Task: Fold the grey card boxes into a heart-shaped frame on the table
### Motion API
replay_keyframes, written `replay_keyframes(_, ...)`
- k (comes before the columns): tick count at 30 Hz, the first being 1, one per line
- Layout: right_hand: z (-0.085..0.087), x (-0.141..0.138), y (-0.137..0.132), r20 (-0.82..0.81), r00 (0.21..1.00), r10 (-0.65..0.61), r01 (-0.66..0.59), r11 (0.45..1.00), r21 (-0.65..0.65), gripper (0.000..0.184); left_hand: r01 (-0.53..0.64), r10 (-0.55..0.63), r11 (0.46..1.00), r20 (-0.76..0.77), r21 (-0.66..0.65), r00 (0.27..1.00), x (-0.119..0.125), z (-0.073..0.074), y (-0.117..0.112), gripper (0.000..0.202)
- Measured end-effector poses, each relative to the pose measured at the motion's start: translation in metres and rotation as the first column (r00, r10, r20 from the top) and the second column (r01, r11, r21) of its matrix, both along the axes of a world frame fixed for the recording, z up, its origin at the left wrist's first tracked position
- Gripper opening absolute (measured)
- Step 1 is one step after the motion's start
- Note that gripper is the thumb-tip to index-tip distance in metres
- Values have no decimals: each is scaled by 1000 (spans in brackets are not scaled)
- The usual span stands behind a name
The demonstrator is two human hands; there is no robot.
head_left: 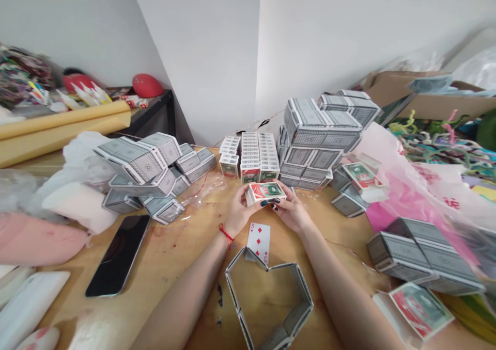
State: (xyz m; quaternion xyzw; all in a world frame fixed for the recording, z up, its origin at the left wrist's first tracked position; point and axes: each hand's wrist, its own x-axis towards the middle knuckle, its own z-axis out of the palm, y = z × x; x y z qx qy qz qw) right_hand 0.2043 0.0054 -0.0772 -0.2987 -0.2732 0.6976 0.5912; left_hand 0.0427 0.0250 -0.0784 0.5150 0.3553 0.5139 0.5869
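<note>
Both my hands hold one small playing-card box (pixel 266 191), red and green on top, above the wooden table (pixel 182 247). My left hand (pixel 241 213) grips its left end, a red string around that wrist. My right hand (pixel 290 211) closes on its right side with dark-painted nails over the front edge. Just below my hands lies a three of diamonds card (pixel 259 241), leaning on a ring of cards (pixel 271 298) standing on edge in a closed loop.
Stacks of grey card packs stand behind (pixel 321 138) and to the left (pixel 151 169); upright rows of small boxes (pixel 250 156) sit between. A black phone (pixel 120 254) lies at left. More packs (pixel 422 257) and pink plastic (pixel 399 195) lie right.
</note>
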Motion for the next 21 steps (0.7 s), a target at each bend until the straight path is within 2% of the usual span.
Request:
replay_keyframes(6, -6, 7, 3, -193, 980, -40, 29, 998, -62, 41, 211, -211, 977, 106, 5, 972, -4, -4, 3, 54)
replay_keyframes(11, -11, 9, 4, -237, 971, -16, -10, 994, -106, 33, 225, -224, 974, 71, -4, 972, -4, -5, 3, 58)
replay_keyframes(14, -12, 8, 3, -175, 983, 44, -71, 987, -146, 23, 155, -155, 987, -4, 40, 988, -2, -5, 2, 56)
replay_keyframes(16, -12, 6, 2, -137, 988, 73, -95, 982, -163, 19, 80, -69, 986, -82, 144, 994, -1, -6, 2, 48)
replay_keyframes(19, -12, 3, 1, -92, 993, 76, -90, 982, -165, 17, -1, 77, 940, -210, 342, 975, -2, -6, 2, 35)
replay_keyframes(21, -10, 1, 1, -47, 994, 98, -104, 984, -146, 21, -28, 166, 906, -292, 423, 942, -4, -3, 1, 30)
